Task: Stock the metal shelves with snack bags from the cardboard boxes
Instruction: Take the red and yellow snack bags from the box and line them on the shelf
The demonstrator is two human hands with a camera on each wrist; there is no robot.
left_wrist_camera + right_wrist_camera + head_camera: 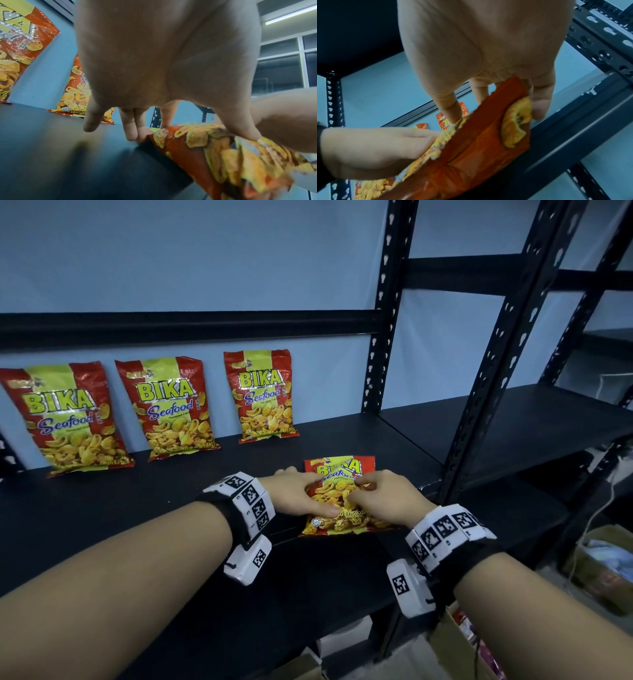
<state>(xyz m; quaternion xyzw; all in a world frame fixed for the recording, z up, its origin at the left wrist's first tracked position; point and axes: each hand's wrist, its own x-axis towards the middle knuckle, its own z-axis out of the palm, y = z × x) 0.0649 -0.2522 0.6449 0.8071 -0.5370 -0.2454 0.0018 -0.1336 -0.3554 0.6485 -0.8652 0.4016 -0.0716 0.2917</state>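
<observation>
The snack bag (pixel 337 498) sat tilted near the front edge of the black metal shelf (pixel 171 508), toward its right end, well in front of three bags leaning on the back wall (pixel 257 395). It looked likely to slide flat or topple forward off that edge if released there, since the slick film had nothing behind it. The left hand (pixel 294 494) held its left side, thumb across the front, fingers (pixel 132 129) fairly straight behind. The right hand (pixel 383 498) had its fingers (pixel 539 102) curled and clamped on the bag's right edge, thumb in front.
</observation>
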